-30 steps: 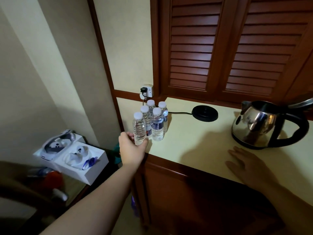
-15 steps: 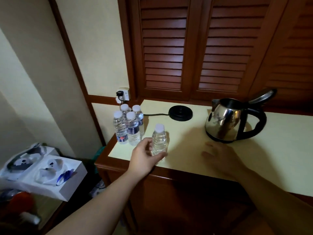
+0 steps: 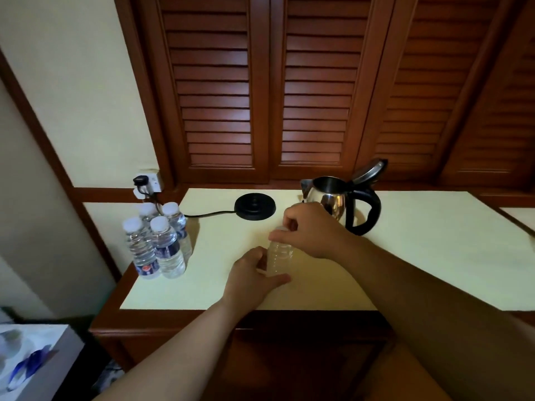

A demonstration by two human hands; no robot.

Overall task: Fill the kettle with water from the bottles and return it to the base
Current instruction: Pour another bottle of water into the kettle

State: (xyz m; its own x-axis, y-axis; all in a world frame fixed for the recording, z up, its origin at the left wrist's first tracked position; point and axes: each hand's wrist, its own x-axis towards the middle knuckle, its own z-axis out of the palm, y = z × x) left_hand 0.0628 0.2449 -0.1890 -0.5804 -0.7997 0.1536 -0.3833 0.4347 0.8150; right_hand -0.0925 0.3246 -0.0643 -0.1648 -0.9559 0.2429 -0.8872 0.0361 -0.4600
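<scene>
On the desk, left hand is gripping the thin, squashable bottle low; right hand is pinching its cap.

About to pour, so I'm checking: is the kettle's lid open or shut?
Open. The kettle stands upright on the counter, off its base; its lid is tipped up and back, and the dark mouth shows.

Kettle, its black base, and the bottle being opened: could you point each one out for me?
kettle (image 3: 333,201), head view, on its shiny steel body.
black base (image 3: 254,206), head view, on its round top.
bottle being opened (image 3: 279,260), head view, on its clear ribbed side between the hands.
</scene>
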